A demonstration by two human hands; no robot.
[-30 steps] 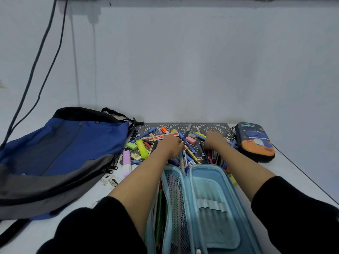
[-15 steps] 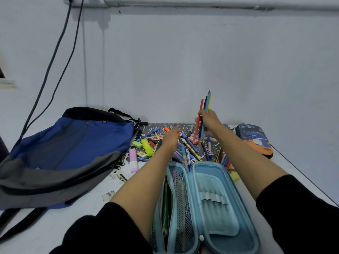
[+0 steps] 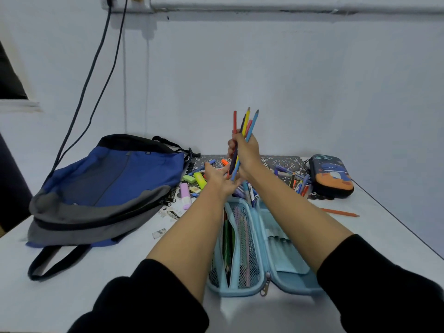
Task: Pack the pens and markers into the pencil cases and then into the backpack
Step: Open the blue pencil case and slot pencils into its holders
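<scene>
Several pencils (image 3: 249, 121) stood gripped in the right hand (image 3: 245, 153), left hand (image 3: 219, 180) spread under their ends, likely squaring them; next called for laying them into the near pencil case (image 3: 286, 255).

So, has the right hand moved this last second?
Yes: right hand lifted off the pile gripping pencils, drifting left away from the dark pencil case.

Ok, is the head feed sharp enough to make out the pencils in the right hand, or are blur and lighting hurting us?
Head view: the light is dim, flat and bluish, with no glare; the coloured pencils in the right hand stand out clearly against the wall, about five tips; the left hand looks slightly smeared at the fingers; the cables cast only faint, soft shadows.
</scene>
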